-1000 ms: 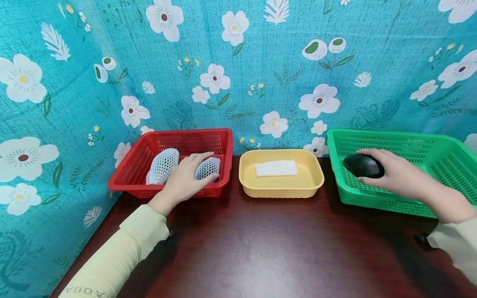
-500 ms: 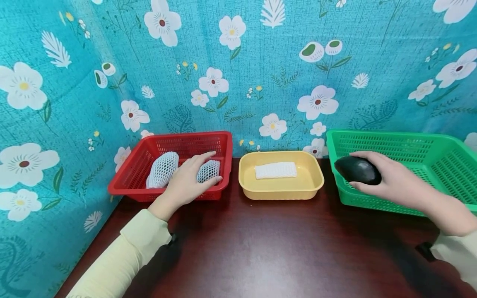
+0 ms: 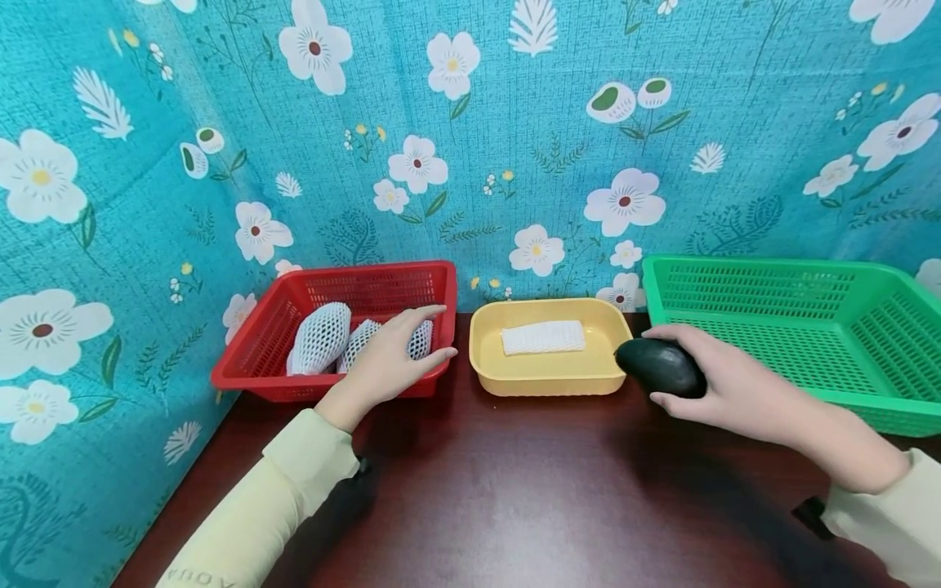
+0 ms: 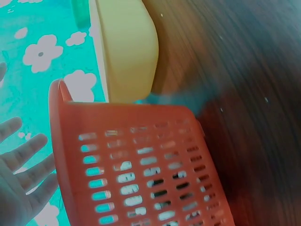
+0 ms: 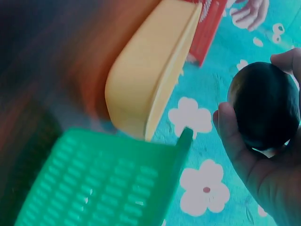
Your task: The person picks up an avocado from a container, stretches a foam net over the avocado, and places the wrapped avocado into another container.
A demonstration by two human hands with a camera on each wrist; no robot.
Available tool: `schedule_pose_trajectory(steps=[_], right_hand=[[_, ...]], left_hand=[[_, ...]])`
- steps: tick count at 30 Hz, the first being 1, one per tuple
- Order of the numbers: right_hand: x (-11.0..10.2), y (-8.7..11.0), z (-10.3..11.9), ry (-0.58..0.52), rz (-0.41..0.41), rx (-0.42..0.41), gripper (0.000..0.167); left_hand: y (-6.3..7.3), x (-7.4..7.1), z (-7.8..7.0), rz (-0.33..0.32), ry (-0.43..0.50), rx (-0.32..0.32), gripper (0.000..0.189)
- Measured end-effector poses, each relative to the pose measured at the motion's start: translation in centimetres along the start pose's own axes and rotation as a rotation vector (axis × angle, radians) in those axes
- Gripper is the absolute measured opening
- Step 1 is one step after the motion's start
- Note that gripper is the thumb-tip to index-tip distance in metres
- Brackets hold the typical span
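Note:
My right hand (image 3: 728, 384) holds a smooth, black-green oval fruit (image 3: 657, 366) between thumb and fingers, resembling an avocado. It is above the table, between the yellow tray (image 3: 547, 385) and the green basket (image 3: 742, 263). In the right wrist view the fruit (image 5: 264, 106) fills the grasp. A flat white foam net sleeve (image 3: 542, 337) lies in the tray. My left hand (image 3: 390, 355), fingers extended, hovers over the right part of the red basket (image 3: 253, 363), holding nothing. Beneath and beside it are net-wrapped fruits (image 3: 322, 339), partly hidden by the hand.
A blue flowered cloth (image 3: 507, 106) hangs close behind the containers. The dark wooden table (image 3: 515, 482) stretches in front of them. The red basket's rim stands close to the tray's left side, and the green basket's raised wall close to its right.
My right hand has carried the dark fruit leftward out of the green basket toward the tray. My left hand has shifted slightly right over the red basket.

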State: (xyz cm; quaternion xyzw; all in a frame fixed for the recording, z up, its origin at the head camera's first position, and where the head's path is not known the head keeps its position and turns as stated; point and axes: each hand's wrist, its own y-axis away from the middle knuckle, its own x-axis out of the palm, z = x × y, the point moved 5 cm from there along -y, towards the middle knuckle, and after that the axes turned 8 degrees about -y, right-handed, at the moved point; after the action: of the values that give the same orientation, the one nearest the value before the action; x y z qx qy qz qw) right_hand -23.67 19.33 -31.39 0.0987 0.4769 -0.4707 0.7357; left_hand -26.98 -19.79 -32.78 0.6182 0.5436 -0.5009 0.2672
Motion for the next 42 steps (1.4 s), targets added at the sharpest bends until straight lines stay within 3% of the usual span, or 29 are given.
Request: schedule_pose_trajectory(steps=[7, 13, 25, 35, 42], right_hand=[[2.1, -0.2, 0.4, -0.108, 0.055, 0.032, 0.064], [4.1, -0.3, 0.6, -0.155, 0.100, 0.012, 0.061], [8.6, -0.6, 1.0, -0.203, 0.230, -0.051, 0.061], [11.0, -0.4, 1.5, -0.205, 0.305, -0.109, 0.062], [12.1, -0.4, 1.7, -0.213, 0.355, -0.087, 0.059]], left_hand=[[-0.8, 0.6, -0.9, 0.009, 0.022, 0.021, 0.073], [-1.2, 1.6, -1.7, 0.014, 0.027, 0.039, 0.071], [-2.7, 3.7, -4.1, 0.028, 0.021, 0.149, 0.063], [-3.5, 5.7, -6.0, 0.046, 0.019, 0.173, 0.061], [-4.3, 7.5, -6.7, 0.064, 0.033, 0.138, 0.060]])
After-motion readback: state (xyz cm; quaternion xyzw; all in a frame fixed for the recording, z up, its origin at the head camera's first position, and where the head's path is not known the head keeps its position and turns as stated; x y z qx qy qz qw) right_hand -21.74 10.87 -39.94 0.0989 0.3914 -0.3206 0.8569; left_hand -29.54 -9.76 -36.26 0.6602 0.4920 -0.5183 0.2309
